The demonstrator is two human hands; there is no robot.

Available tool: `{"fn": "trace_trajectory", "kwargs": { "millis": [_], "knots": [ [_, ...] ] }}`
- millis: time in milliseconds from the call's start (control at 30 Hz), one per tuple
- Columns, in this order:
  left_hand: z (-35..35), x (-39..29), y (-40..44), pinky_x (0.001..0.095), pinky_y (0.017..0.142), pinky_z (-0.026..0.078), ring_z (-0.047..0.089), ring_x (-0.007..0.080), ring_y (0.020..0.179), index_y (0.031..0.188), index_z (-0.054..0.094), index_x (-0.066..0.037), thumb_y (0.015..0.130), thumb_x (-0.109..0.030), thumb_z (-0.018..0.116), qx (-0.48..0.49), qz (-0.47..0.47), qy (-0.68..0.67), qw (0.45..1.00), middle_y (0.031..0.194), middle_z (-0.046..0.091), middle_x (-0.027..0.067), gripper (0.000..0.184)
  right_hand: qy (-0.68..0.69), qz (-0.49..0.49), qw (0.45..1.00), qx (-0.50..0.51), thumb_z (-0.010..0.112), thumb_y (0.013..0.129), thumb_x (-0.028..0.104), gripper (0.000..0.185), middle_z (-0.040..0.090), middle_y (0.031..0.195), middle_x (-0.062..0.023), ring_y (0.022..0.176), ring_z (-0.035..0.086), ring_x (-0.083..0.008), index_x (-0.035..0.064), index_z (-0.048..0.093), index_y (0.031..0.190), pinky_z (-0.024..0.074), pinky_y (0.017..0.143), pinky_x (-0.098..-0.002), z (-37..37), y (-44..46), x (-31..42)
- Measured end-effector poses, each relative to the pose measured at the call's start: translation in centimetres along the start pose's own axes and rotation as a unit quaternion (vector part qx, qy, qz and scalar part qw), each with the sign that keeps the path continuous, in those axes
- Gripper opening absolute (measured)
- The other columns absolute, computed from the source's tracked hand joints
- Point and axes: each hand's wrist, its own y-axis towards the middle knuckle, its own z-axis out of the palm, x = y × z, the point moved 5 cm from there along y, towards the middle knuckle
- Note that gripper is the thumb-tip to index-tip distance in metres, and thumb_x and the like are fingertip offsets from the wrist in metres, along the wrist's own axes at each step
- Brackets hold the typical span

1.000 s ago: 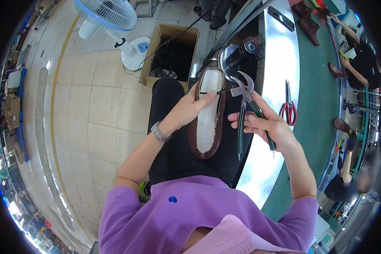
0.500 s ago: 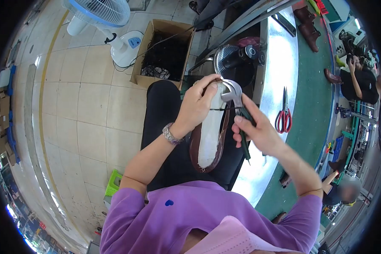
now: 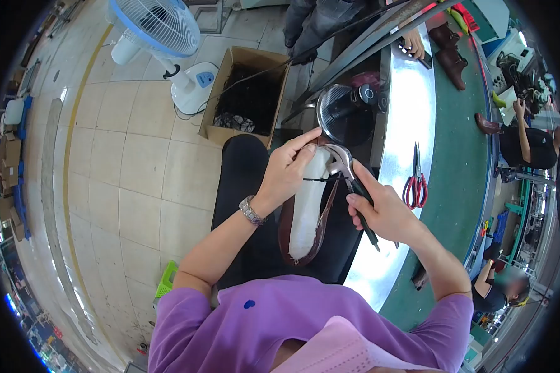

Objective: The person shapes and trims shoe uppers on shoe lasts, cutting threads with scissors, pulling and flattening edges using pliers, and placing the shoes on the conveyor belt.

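Note:
A brown leather shoe upper (image 3: 285, 233) lies sole up across my lap, with a white insole (image 3: 307, 217) along its bottom and a thin black cord across it. My left hand (image 3: 286, 175) holds the far end of the shoe, its thumb on the insole edge and fingers around the side. In my right hand (image 3: 379, 208) are lasting pliers (image 3: 340, 158) with a metal head and dark green handles. Their head touches the shoe's right edge near the far end; whether the jaws grip leather cannot be made out.
Red-handled scissors (image 3: 415, 186) lie on the metal bench edge (image 3: 389, 248) to my right, beside a green belt (image 3: 451, 137) carrying brown shoes. Ahead are a cardboard box (image 3: 214, 133), a fan (image 3: 196, 87) and a perforated metal container (image 3: 333, 118). Another person's hand (image 3: 412, 43) rests at the bench's far end.
The view has tilted, so the scene sits lower in the picture. The plier handles have swung slightly outward to the right. Another person's hand has appeared at the bench's far end.

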Motion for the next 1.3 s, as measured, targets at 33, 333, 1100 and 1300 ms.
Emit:
{"fn": "trace_trajectory", "kwargs": {
  "millis": [33, 333, 1100, 1300],
  "knots": [
    [0.0, 0.1, 0.0, 0.024, 0.089, 0.047, 0.061, 0.0098, 0.1, 0.131, 0.058, -0.001, 0.099, -0.014, 0.049, 0.001, -0.03, -0.083, 0.996, 0.113, 0.067, 0.0072, 0.036, -0.009, 0.002, 1.0, -0.006, 0.049, 0.1, 0.014, 0.06, 0.063, 0.072, -0.0104, 0.062, 0.064, -0.0185, 0.0067, 0.019, 0.152, 0.0542, 0.063, -0.0339, 0.1, 0.0, 0.3],
    [0.1, 0.1, 1.4, 0.0214, 0.08, 0.048, 0.061, 0.0073, 0.089, 0.12, 0.066, 0.0, 0.096, -0.018, 0.06, -0.03, -0.047, -0.105, 0.993, 0.103, 0.069, 0.0051, 0.03, -0.133, -0.073, 0.988, -0.032, 0.052, 0.096, 0.01, 0.062, 0.065, 0.072, -0.017, 0.068, 0.068, -0.0315, 0.0122, 0.023, 0.152, 0.053, 0.066, -0.0381, -2.5, -0.7, 2.7],
    [-0.1, 0.6, 1.2, 0.0215, 0.08, 0.046, 0.058, 0.0065, 0.088, 0.127, 0.059, 0.001, 0.096, -0.01, 0.054, -0.022, 0.042, -0.031, 0.998, 0.105, 0.067, 0.0043, 0.034, -0.168, -0.325, 0.882, -0.299, 0.06, 0.087, 0.003, 0.08, 0.066, 0.083, -0.0214, 0.066, 0.063, -0.0412, 0.0253, 0.022, 0.154, 0.0498, 0.064, -0.0495, -2.3, 1.4, 4.2],
    [-0.7, -0.9, -0.8, 0.0247, 0.101, 0.039, 0.053, 0.0114, 0.118, 0.144, 0.042, 0.001, 0.093, -0.004, 0.055, 0.022, 0.033, -0.082, 0.996, 0.133, 0.056, 0.0082, 0.053, -0.142, -0.181, 0.95, -0.21, 0.053, 0.093, 0.002, 0.077, 0.067, 0.08, -0.0132, 0.065, 0.065, -0.0254, 0.0231, 0.014, 0.156, 0.0517, 0.062, -0.0388, -1.6, 0.8, -0.2]
  ]
}}
